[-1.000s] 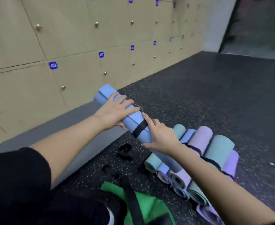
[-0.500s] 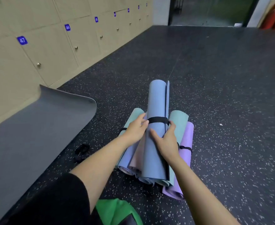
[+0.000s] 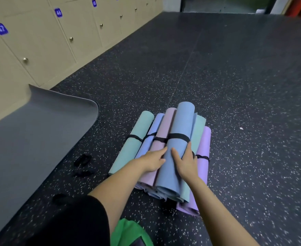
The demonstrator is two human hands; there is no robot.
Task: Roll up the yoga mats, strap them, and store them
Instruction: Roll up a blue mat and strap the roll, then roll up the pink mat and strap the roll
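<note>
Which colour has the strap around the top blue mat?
Black strap, seen in the head view.

matt foam-like blue rolled mat (image 3: 179, 139), black woven cloth strap (image 3: 179, 136), speckled black rubbery floor (image 3: 234, 77), shiny metal locker knobs (image 3: 25, 59)

A second ago you held the blue rolled mat (image 3: 179, 125) up in the air by the lockers (image 3: 39, 41). Now it lies on top of the stack of rolled mats (image 3: 142, 125) on the floor (image 3: 234, 86). Your left hand (image 3: 152, 161) has slid from the roll's top to its left flank. Your right hand (image 3: 186, 165) now lies spread across it, just below the black strap (image 3: 179, 136).
</note>
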